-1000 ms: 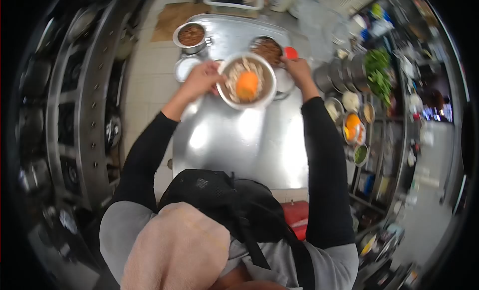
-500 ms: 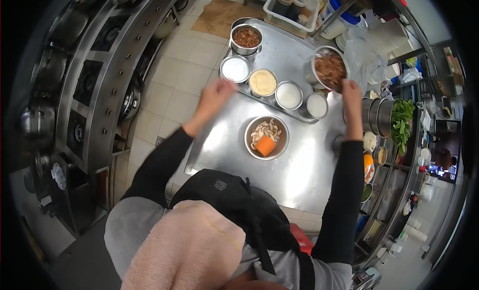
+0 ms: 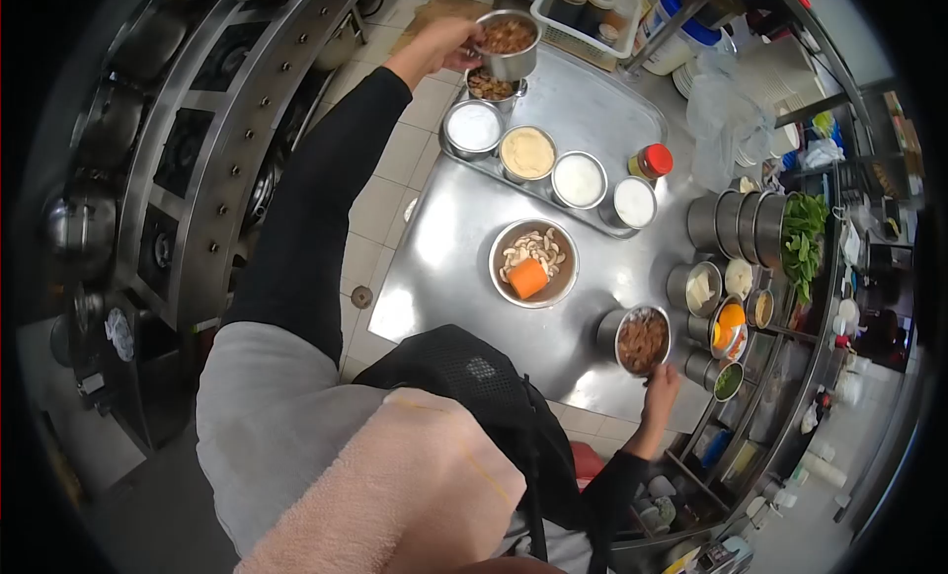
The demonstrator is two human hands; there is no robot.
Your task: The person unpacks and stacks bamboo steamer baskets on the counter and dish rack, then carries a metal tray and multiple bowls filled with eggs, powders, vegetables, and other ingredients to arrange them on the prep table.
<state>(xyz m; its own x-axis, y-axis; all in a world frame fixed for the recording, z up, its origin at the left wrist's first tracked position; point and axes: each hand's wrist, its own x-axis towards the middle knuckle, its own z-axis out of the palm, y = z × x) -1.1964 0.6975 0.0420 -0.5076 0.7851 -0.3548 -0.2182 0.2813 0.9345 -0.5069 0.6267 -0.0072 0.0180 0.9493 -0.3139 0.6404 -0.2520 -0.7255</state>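
My left hand [image 3: 449, 46] grips the rim of a steel pot [image 3: 510, 56] of chopped brown food, raised over the tray's far left corner. Partly hidden below it is another pot [image 3: 491, 85] with brown pieces. By its edge, my right hand [image 3: 660, 388] holds a second steel pot [image 3: 637, 342] with brown meat-like pieces, low over the table's front right. Between my hands stands a steel bowl [image 3: 534, 263] with pale curved pieces and an orange block [image 3: 527, 277]. Along the tray's near edge are pots of white powder [image 3: 473, 127], beige powder [image 3: 527, 153] and white contents [image 3: 578, 180].
A metal tray [image 3: 592, 95] lies on the steel table [image 3: 434, 248]. On it is a red-lidded jar [image 3: 651, 160]. Nested pots with leafy greens [image 3: 805, 238] and several small food containers line the right. Stoves [image 3: 197, 154] stand at left; a white basket [image 3: 585, 26] is behind.
My left hand has reached forward and lifted the far-left pot. My right hand has brought its pot from the tray's right end toward me, uncovering the red-lidded jar.
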